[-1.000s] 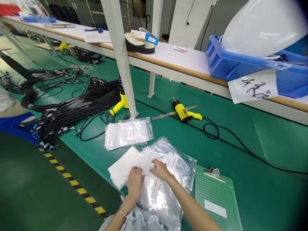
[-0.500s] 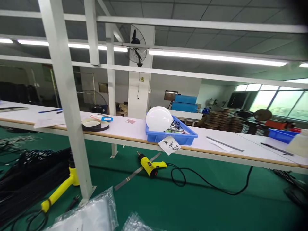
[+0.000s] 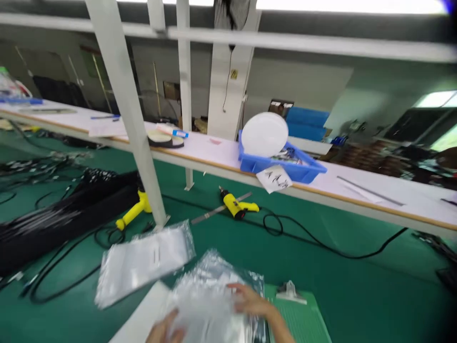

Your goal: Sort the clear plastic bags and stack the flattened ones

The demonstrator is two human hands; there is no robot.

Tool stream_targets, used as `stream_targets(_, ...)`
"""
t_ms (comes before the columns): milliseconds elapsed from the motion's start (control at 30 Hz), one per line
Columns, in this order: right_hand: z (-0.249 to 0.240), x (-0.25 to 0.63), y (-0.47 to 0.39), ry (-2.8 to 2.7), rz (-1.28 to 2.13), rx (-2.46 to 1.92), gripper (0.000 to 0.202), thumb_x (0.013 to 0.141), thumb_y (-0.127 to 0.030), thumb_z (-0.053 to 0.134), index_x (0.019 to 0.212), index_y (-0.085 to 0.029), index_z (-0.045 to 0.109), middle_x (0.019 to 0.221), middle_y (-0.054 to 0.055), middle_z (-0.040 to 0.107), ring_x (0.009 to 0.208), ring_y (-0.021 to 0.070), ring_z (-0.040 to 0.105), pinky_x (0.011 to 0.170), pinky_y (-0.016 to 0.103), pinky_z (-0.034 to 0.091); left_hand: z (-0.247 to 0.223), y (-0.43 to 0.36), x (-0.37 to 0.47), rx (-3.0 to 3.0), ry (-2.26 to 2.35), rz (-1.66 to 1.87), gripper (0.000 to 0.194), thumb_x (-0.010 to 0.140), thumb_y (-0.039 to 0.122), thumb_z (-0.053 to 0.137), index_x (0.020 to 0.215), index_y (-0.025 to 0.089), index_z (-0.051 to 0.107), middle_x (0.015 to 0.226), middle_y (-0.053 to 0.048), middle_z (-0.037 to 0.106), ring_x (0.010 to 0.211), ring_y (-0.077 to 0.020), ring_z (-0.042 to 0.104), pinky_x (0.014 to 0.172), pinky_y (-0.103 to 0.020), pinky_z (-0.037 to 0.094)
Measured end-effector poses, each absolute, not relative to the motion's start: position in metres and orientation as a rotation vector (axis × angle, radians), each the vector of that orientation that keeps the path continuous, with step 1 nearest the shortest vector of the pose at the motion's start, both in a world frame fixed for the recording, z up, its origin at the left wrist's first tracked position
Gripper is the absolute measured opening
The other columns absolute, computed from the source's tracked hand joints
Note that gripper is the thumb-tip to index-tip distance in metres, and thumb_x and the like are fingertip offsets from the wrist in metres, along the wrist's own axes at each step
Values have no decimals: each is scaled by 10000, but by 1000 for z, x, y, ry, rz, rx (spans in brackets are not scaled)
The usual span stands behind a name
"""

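At the bottom centre lies a pile of clear plastic bags (image 3: 205,297), blurred by motion. My right hand (image 3: 250,301) is on the right side of this pile, its fingers stretched out and apart. Low at the frame's edge, my left hand (image 3: 166,329) is at the pile's left side with its fingers apart, partly cut off. A white sheet (image 3: 141,317) shows under the pile on the left. A green clipboard (image 3: 298,314) with a metal clip lies to the right. Another stack of clear bags (image 3: 146,262) rests farther left.
Two yellow heat guns (image 3: 235,206) (image 3: 137,209) with black cords lie on the green table (image 3: 357,295). Bundles of black cables (image 3: 71,214) cover the left. A white shelf (image 3: 214,152) carries a blue bin (image 3: 300,171) with a white globe (image 3: 264,134). A white post (image 3: 128,105) stands left.
The view has tilted down and shifted left. Both my hands, the bag pile and the clipboard have come into view at the bottom.
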State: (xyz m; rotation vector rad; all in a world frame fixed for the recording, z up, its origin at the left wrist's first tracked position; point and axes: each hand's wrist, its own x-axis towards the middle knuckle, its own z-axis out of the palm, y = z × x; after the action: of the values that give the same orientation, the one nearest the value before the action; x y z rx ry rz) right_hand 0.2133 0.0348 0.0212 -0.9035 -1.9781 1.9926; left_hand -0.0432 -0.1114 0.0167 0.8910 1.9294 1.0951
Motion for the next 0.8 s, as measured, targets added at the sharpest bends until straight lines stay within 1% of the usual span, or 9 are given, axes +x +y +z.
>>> stream_targets(100,3,238,33,-1673,2232,-854,694,620,-617,668,1155,-193,544,1201,119,548,1080,301,519,911,479,400,62,-125,-53,879,1649,1083,495,549,464,732,907,142,616,952,-89,664,986,-320,579,889,-397,467)
stream_targets(200,-14,241,28,-1371,2261,-860,934,436,-882,477,1117,-249,567,1179,104,572,1123,327,494,914,444,394,106,-98,-67,819,1526,1050,481,580,467,728,905,134,608,880,-82,683,896,-305,618,803,-387,504)
stream_targets(300,-34,226,15,-1187,2178,-933,1027,305,-972,280,961,-254,611,1086,111,618,1095,347,508,872,465,408,120,-74,-74,680,1398,1032,535,588,423,758,1005,139,578,981,-100,672,965,-305,602,798,-376,514)
stream_targets(333,-41,220,10,-1150,2156,-969,1013,303,-974,273,915,-243,616,1033,120,636,1059,352,530,847,479,418,118,-70,-74,639,1374,1020,558,577,413,772,1018,137,571,999,-110,667,978,-309,598,799,-378,517)
stream_targets(400,-53,208,0,-1104,2119,-1054,905,414,-939,337,877,-213,613,933,124,659,972,329,578,807,491,434,105,-66,-73,579,1375,981,594,546,403,794,1020,126,569,999,-128,667,972,-316,603,797,-385,520)
stream_targets(467,-59,199,-7,-1092,2072,-1148,713,586,-810,468,886,-179,606,856,99,665,866,270,617,783,473,454,88,-65,-71,560,1413,951,606,523,407,803,1003,116,577,977,-142,672,934,-322,620,780,-399,525)
stream_targets(533,-56,197,-9,-1102,1985,-1236,525,659,-625,611,893,-155,601,802,64,664,769,222,628,765,448,470,74,-64,-67,585,1471,950,581,495,410,811,943,106,601,925,-149,683,880,-328,635,753,-407,529)
stream_targets(667,-31,213,19,-1126,1651,-1332,451,531,-500,759,795,-159,628,785,74,674,780,256,624,787,432,465,66,-41,-56,766,1565,1037,438,503,418,791,783,117,641,806,-119,692,815,-313,641,715,-377,524)
stream_targets(800,-16,244,74,-1146,1285,-1342,426,549,-513,741,788,-178,632,857,90,683,897,285,607,882,429,426,58,19,-44,1033,1521,1206,345,575,437,725,750,155,629,851,-75,669,829,-259,617,732,-328,502)
